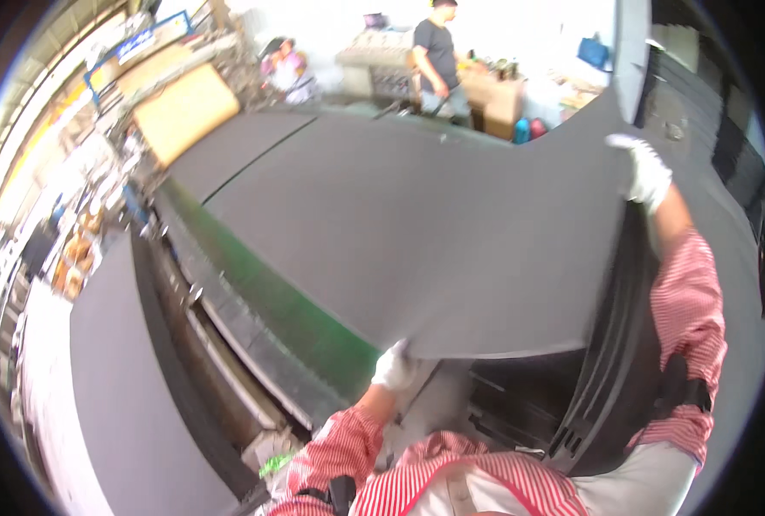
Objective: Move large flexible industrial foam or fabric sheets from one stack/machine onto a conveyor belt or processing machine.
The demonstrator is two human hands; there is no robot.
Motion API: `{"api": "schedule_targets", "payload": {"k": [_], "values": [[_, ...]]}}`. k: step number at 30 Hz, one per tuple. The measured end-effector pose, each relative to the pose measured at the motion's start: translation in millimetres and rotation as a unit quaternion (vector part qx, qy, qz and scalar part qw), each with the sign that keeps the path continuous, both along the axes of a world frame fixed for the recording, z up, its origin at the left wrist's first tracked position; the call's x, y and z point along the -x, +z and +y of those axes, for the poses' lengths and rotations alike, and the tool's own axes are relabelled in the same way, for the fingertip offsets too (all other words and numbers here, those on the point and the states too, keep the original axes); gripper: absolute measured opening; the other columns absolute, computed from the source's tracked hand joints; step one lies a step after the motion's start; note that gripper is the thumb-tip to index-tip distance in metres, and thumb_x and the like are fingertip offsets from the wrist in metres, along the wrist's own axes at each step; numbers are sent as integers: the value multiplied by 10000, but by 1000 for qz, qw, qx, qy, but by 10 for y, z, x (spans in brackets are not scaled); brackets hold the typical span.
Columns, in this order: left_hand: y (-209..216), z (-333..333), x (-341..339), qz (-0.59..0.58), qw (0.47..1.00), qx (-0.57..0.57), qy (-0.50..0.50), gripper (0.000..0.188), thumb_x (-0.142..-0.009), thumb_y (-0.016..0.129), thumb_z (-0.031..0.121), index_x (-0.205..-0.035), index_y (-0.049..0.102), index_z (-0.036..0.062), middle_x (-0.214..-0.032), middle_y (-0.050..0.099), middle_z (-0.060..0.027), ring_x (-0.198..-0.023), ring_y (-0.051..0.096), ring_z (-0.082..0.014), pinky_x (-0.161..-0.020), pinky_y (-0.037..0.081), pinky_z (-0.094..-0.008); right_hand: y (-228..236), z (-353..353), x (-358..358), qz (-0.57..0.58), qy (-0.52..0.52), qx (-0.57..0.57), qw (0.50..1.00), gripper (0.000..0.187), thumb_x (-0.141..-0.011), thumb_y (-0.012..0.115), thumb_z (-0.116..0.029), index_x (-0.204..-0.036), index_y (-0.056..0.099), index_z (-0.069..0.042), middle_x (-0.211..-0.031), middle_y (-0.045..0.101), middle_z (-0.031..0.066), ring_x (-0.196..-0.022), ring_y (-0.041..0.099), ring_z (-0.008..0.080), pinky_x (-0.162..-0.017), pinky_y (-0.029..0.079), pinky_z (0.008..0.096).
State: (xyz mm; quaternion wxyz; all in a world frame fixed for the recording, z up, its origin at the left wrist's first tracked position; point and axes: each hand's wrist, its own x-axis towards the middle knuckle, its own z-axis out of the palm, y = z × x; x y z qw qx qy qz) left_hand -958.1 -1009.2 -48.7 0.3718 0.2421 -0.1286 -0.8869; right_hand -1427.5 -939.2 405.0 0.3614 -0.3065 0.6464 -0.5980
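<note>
Beside the exposed green strip (289, 288), both hands (393, 367) (646, 176) hold the grey sheet's (425, 224) edges.

Pale back wall (541, 30) washed in bright light, brown desk (496, 110) before it, grey pillar (631, 64) at right, beamed ceiling (68, 36) upper left

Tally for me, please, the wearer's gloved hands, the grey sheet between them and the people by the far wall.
Left hand and right hand, gloved: 2
Grey sheet: 1
Person in dark shirt and person in pink: 2
Total: 5
</note>
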Motion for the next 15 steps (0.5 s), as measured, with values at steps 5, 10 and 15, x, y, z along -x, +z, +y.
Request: {"api": "schedule_targets", "payload": {"k": [5, 10, 15], "values": [[587, 123, -356, -268, 962, 1, 51, 500, -833, 577, 441, -1111, 493, 35, -976, 593, -117, -851, 598, -241, -670, 512, -298, -406, -170, -695, 62, 69, -154, 984, 357, -797, 608, -329, -1032, 596, -61, -850, 623, 84, -754, 577, 207, -686, 487, 350], [790, 858, -2238, -820, 473, 287, 144, 755, -754, 642, 410, -1307, 354, -15, -1315, 400, -223, -1224, 359, -350, -1030, 266, -407, 110, 45, -1236, 503, 127, -314, 795, 554, -798, 582, -444, -1121, 554, 4, -980, 622, 95, -847, 581, 186, -783, 446, 311], [883, 2473, -4176, -970, 189, -150, 32, 908, -739, 545, 626, -1364, 282, 22, -1405, 283, -189, -1289, 274, -339, -1024, 260, -467, 67, -64, -2260, 453, 366, -276, 765, 607, -813, 599, -406, -1285, 445, -57, -1093, 608, 86, -943, 565, 143, -807, 454, 273]]}}
